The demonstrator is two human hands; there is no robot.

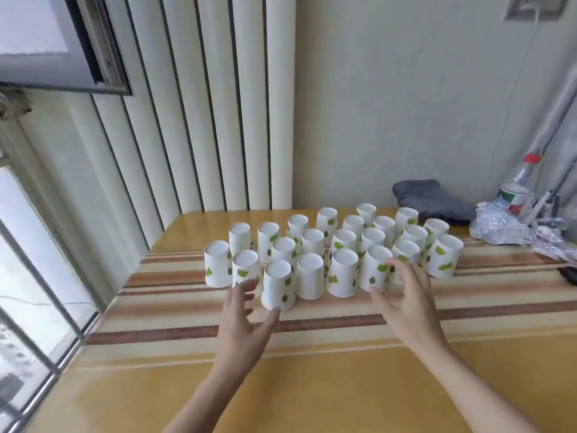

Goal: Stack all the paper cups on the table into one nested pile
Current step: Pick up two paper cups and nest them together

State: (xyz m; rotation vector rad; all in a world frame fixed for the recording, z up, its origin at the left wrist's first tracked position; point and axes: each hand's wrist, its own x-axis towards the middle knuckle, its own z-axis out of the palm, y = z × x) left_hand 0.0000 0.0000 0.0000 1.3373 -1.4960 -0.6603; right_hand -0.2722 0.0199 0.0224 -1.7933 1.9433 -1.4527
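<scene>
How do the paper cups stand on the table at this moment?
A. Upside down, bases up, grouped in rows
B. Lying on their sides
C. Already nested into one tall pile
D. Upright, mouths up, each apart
A: the paper cups stand mouth-down in rows on the table, their closed white bases up and narrower than the rims below; none is nested yet, and the left hand and right hand are open beside the front row.
</scene>
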